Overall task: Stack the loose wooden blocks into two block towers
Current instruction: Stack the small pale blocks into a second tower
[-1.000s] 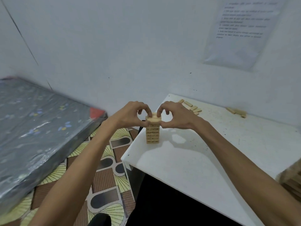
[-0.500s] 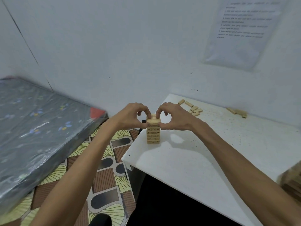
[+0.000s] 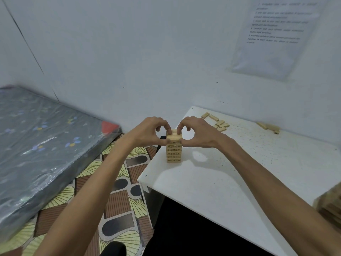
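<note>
You face a white table [image 3: 239,174], its top speckled with small dark marks. Left of the table, a dark mattress [image 3: 46,145] wrapped in clear plastic lies on a floor [image 3: 118,200] patterned in yellow, brown and black. Behind the table you see a pale wall [image 3: 147,52], with a printed sheet [image 3: 273,37] high above the table's far side.

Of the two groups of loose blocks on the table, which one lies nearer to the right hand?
The larger cluster just beyond the right hand; the smaller group lies farther right, by the wall.
</note>
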`<state>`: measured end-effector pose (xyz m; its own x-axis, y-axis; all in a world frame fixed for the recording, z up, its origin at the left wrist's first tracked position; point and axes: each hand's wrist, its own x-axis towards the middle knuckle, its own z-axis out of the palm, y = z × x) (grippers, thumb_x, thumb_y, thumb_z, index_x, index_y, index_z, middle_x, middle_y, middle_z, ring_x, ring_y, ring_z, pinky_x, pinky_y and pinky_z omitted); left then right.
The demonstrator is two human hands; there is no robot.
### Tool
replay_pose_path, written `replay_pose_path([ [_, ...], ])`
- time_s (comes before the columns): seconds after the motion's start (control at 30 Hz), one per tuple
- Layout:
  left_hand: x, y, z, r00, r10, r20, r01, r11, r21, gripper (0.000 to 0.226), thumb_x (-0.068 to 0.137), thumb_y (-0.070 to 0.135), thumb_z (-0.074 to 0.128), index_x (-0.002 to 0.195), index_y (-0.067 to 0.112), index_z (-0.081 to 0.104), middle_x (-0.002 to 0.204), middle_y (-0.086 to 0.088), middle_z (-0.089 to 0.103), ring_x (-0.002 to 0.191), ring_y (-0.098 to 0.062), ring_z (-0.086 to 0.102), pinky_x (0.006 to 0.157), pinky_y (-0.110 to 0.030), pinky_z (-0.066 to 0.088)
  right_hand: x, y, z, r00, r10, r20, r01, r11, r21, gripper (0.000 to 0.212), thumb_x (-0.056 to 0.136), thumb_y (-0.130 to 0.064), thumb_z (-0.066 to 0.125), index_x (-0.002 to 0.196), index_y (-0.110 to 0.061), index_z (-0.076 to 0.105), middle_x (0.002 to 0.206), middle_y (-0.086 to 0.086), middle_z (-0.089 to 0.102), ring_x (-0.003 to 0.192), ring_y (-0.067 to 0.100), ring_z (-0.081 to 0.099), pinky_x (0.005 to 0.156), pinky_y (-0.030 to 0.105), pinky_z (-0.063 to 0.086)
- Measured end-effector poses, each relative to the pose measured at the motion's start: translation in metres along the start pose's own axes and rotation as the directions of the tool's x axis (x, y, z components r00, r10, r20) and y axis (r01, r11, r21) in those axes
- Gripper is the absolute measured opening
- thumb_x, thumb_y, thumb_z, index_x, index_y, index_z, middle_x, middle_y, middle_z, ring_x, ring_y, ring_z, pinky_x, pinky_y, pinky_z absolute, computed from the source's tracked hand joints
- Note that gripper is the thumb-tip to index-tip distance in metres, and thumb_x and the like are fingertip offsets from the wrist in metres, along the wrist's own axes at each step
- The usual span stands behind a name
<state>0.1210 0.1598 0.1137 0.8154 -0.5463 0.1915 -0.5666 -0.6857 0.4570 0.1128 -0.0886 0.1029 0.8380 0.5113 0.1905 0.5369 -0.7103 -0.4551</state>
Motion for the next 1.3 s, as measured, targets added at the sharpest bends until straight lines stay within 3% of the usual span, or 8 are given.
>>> replay_pose_path([
  [0.2,0.002,-0.002,0.002,1.0,-0.021,0.004,0.021,1.0,-0.021,0.029,0.079,0.032,0.086,0.104,0.028,0.071,0.089,0.014,0.055,0.083,-0.003,0.047,0.07,-0.025,0.035,-0.001,0.0,0.001,1.0,0.02,0.005,-0.02,0.999,0.026,0.026,0.083,-0.043,0.075,0.104,-0.035,0.061,0.102,-0.023,0.055,0.1,0.006,0.052,0.077,0.028,0.042],
  [0.43,0.001,-0.004,0.005,0.997,-0.076,0.004,0.076,0.987,-0.145,0.028,0.079,0.026,0.086,0.104,0.026,0.072,0.087,0.016,0.054,0.069,0.008,0.048,0.068,-0.025,0.038,-0.001,-0.003,-0.002,0.997,0.068,0.028,-0.07,0.996,0.061,0.029,0.085,-0.037,0.078,0.109,-0.029,0.064,0.098,-0.016,0.055,0.083,-0.008,0.049,0.071,0.024,0.04],
  [0.73,-0.002,-0.008,0.011,0.995,-0.103,0.002,0.101,0.962,-0.252,0.026,0.08,0.023,0.085,0.102,0.026,0.071,0.087,0.012,0.056,0.068,0.006,0.048,0.071,-0.026,0.04,0.0,0.0,0.004,0.996,0.084,0.023,-0.086,0.99,0.112,0.035,0.084,-0.039,0.077,0.114,-0.033,0.059,0.107,-0.02,0.061,0.096,0.006,0.057,0.071,0.022,0.041],
  [0.83,-0.003,-0.011,0.014,0.994,-0.107,0.006,0.104,0.95,-0.293,0.027,0.08,0.023,0.085,0.103,0.027,0.071,0.087,0.019,0.06,0.072,0.004,0.049,0.071,-0.025,0.042,-0.001,0.002,0.007,0.995,0.091,0.026,-0.094,0.988,0.123,0.042,0.083,-0.042,0.074,0.119,-0.034,0.054,0.116,-0.019,0.062,0.1,0.006,0.059,0.072,0.025,0.046],
  [0.9,-0.003,-0.014,0.014,0.997,-0.082,0.017,0.083,0.948,-0.308,0.033,0.078,0.027,0.085,0.107,0.029,0.069,0.098,0.025,0.065,0.082,-0.001,0.053,0.072,-0.025,0.044,-0.001,0.002,0.007,0.995,0.097,0.022,-0.099,0.989,0.105,0.049,0.082,-0.046,0.073,0.124,-0.035,0.05,0.117,-0.019,0.061,0.102,0.007,0.058,0.074,0.028,0.05],
  [1.0,-0.004,-0.021,0.017,0.998,-0.065,0.019,0.067,0.951,-0.301,0.047,0.078,0.025,0.086,0.117,0.03,0.062,0.116,0.018,0.066,0.093,-0.008,0.057,0.073,-0.025,0.045,-0.002,0.002,0.007,0.995,0.1,0.024,-0.102,0.993,0.067,0.058,0.083,-0.049,0.07,0.133,-0.036,0.045,0.117,-0.018,0.061,0.103,0.007,0.058,0.078,0.03,0.052],
  [1.3,-0.002,-0.026,0.024,0.996,-0.084,-0.005,0.079,0.952,-0.297,0.06,0.078,0.022,0.088,0.129,0.024,0.055,0.117,0.012,0.067,0.09,-0.009,0.059,0.074,-0.012,0.044,0.001,0.003,0.007,0.995,0.094,0.031,-0.095,0.995,0.024,0.063,0.087,-0.047,0.072,0.14,-0.034,0.042,0.119,-0.014,0.063,0.103,0.008,0.059,0.085,0.036,0.054],
])
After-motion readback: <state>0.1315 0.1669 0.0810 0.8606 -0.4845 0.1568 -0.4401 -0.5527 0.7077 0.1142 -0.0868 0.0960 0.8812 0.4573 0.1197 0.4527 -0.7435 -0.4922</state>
